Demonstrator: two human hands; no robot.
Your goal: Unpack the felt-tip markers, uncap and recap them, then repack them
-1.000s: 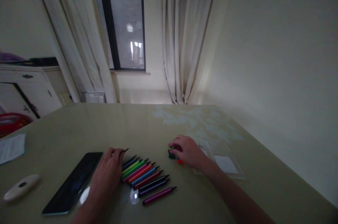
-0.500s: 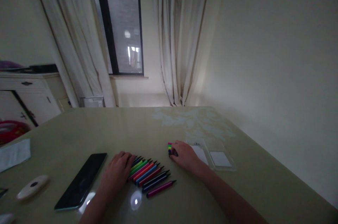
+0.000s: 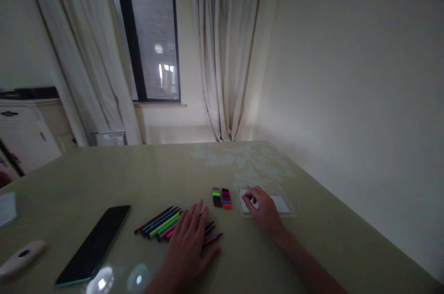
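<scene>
My left hand [image 3: 187, 234] lies flat with its fingers outstretched over a slanted row of coloured felt-tip pens [image 3: 157, 224], covering the middle ones. The pens are uncapped, their dark tips pointing away to the right. My right hand [image 3: 262, 208] is over the left half of a clear plastic case [image 3: 289, 214], thumb and forefinger curled together in a pinch. Whatever lies between those fingertips, if anything, is too small to make out. Between the hands, beyond the pens, two short columns of small coloured pen caps [image 3: 217, 197] stand side by side.
A dark phone [image 3: 95, 243] lies to the left, with a white oval object [image 3: 22, 257] beyond it. Folded pale cloth or paper [image 3: 7, 208] is at the table's left edge. The table [image 3: 149, 169] meets a wall on the right; curtains hang behind.
My left hand has moved right and spread over the pens, uncovering those at the left. My right hand has left the caps and moved right to the case. The view has turned slightly right.
</scene>
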